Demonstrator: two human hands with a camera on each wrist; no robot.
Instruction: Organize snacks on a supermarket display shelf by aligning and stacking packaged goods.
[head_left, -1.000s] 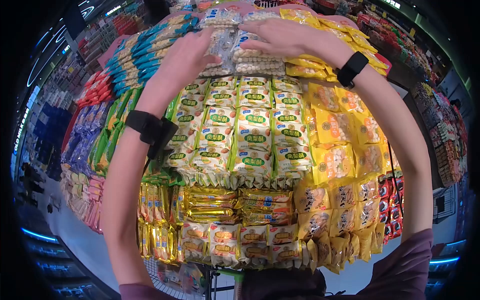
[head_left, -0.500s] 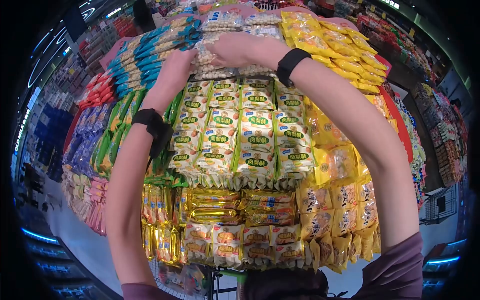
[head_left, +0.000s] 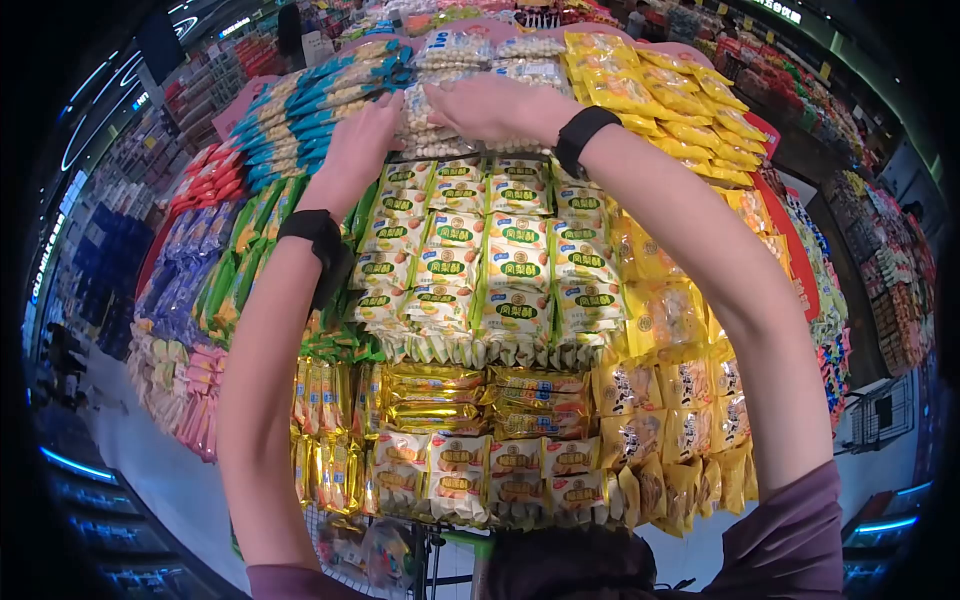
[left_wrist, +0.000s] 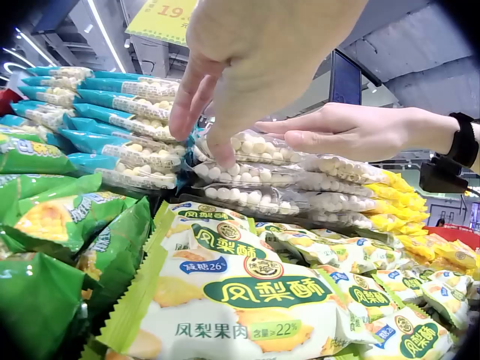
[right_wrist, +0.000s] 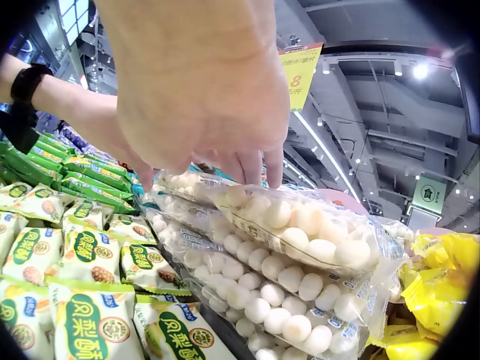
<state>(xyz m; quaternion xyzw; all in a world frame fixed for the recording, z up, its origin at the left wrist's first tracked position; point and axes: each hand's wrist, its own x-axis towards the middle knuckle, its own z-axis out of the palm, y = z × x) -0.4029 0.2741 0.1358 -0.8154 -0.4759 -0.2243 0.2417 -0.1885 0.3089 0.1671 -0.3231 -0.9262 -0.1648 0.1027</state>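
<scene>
Though close, hands (head_left: 358, 142) (head_left: 500, 108) apart; at bags (right_wrist: 311, 232)

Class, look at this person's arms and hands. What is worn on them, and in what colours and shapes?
The left hand and right hand are ungloved. Dark purple sleeves stop well short of the wrists. Each wrist wears a wide black strap carrying a boxy black camera unit. No markings can be made out on either.

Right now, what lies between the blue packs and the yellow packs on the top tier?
Clear bags of white balls lie between the blue packs and the yellow packs, as the head view shows.
</scene>
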